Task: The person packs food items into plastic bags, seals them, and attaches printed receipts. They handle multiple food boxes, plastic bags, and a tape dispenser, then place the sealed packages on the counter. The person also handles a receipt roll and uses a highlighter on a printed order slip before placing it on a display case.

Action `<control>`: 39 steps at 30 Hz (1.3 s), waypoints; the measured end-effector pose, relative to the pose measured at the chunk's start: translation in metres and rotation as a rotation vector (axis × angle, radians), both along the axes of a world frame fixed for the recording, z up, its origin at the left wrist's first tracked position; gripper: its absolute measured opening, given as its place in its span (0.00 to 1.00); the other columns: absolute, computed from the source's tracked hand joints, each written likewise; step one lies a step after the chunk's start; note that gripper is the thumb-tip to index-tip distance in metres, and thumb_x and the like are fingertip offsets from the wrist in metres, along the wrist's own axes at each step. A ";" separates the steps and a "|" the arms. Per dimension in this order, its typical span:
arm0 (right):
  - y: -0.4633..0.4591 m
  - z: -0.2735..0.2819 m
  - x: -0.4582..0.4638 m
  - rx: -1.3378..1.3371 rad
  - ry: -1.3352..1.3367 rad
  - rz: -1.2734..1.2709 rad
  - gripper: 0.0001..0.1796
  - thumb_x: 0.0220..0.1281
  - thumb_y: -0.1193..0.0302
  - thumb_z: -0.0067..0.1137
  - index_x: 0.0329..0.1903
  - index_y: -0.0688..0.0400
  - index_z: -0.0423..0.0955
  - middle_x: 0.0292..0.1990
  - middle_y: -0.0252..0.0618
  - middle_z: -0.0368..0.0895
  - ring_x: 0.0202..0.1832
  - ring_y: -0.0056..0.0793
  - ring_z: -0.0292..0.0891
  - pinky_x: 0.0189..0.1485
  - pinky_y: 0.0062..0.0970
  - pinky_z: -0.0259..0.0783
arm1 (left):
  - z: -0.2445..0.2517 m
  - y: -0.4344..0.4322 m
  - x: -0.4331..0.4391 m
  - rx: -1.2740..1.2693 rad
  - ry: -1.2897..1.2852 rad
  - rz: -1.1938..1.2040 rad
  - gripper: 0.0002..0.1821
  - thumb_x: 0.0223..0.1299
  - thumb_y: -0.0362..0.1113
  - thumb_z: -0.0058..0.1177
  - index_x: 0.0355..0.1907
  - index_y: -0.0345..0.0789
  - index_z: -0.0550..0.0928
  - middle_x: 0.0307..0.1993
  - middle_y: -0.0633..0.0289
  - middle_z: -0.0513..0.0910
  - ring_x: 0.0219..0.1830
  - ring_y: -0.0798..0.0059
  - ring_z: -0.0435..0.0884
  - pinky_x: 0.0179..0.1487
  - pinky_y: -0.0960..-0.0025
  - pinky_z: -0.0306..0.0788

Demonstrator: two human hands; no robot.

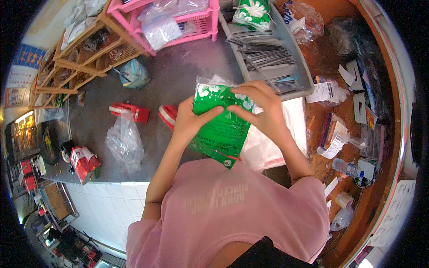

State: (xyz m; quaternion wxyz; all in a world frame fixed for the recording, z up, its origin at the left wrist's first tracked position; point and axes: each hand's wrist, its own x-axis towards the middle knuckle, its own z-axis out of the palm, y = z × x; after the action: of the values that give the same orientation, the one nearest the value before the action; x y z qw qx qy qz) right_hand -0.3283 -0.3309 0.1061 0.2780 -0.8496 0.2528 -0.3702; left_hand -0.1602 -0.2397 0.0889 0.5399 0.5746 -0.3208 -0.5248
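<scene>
A green printed plastic packet (221, 124) with white patterns hangs between my two hands, above the dark tabletop. My left hand (192, 117) grips its left edge, the thumb lying across the front. On the other side, my right hand (259, 109) holds the upper right part, thumb and fingers pinching the clear film near the top. Clear plastic shows along the packet's upper edge. Just behind my left hand lies a red and white object (168, 115), partly hidden. White plastic sheeting (276, 134) lies beneath my right forearm.
A grey tray (303, 72) of dark thin items and another green packet (253, 13) stands ahead right. Pink racks (214, 23) and a wooden shelf (95, 63) are at the back. Leftward are a blue container (134, 74), a red sealing-tool-like object (140, 114) and a clear bag (125, 144).
</scene>
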 end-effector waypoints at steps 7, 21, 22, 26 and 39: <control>0.039 -0.017 0.032 -0.115 -0.012 0.225 0.11 0.45 0.76 0.63 0.35 0.62 0.77 0.32 0.39 0.76 0.34 0.35 0.73 0.36 0.27 0.70 | 0.008 0.058 0.006 -0.121 -0.445 0.036 0.17 0.45 0.33 0.61 0.40 0.32 0.78 0.31 0.61 0.82 0.33 0.82 0.79 0.38 0.75 0.71; 0.050 0.023 0.007 0.038 -0.119 0.097 0.08 0.49 0.80 0.59 0.34 0.64 0.74 0.31 0.41 0.76 0.32 0.31 0.74 0.36 0.23 0.67 | 0.010 0.109 0.022 -0.045 -0.446 0.234 0.13 0.43 0.31 0.60 0.35 0.30 0.79 0.24 0.65 0.80 0.26 0.87 0.75 0.31 0.79 0.69; 0.058 0.020 0.007 0.013 -0.073 0.176 0.10 0.48 0.79 0.59 0.36 0.64 0.74 0.32 0.42 0.76 0.33 0.32 0.74 0.37 0.23 0.67 | 0.010 0.109 0.021 -0.051 -0.443 0.251 0.14 0.43 0.31 0.60 0.35 0.30 0.79 0.24 0.65 0.80 0.26 0.87 0.74 0.31 0.79 0.68; 0.047 0.008 0.031 0.037 0.133 -0.026 0.17 0.45 0.81 0.59 0.41 0.62 0.71 0.41 0.43 0.73 0.36 0.35 0.74 0.41 0.27 0.68 | 0.015 0.115 0.016 -0.039 -0.534 0.215 0.14 0.42 0.31 0.61 0.35 0.29 0.79 0.23 0.65 0.79 0.25 0.87 0.73 0.30 0.79 0.68; 0.044 -0.020 0.012 0.078 0.160 0.508 0.18 0.48 0.83 0.50 0.45 0.61 0.72 0.42 0.42 0.78 0.42 0.39 0.75 0.46 0.29 0.70 | 0.015 0.114 0.021 -0.040 -0.426 0.195 0.17 0.41 0.30 0.62 0.38 0.29 0.78 0.29 0.65 0.80 0.30 0.85 0.75 0.36 0.79 0.70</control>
State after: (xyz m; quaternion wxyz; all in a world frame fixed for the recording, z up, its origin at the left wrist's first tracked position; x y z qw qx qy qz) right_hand -0.3158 -0.2868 0.0859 0.3738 -0.9009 0.0667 -0.2102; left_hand -0.1390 -0.1260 0.1037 0.5192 0.6901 -0.3808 -0.3306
